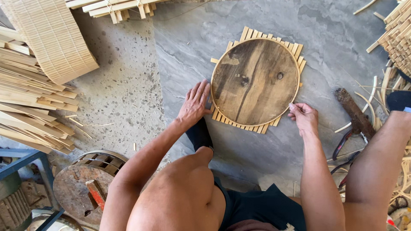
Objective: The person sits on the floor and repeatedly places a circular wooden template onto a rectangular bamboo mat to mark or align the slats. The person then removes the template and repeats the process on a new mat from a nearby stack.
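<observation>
Crouched on the floor [180,51], the person steadies a round wooden disc [255,81] lying on a bamboo slat mat [252,35], left hand [195,105] flat and spread at the disc's near-left edge, right hand [303,116] pinching the thin hoop [295,99] there, apparently lining things up.

Bare arms and legs, dark shorts [252,207], no sleeves
</observation>
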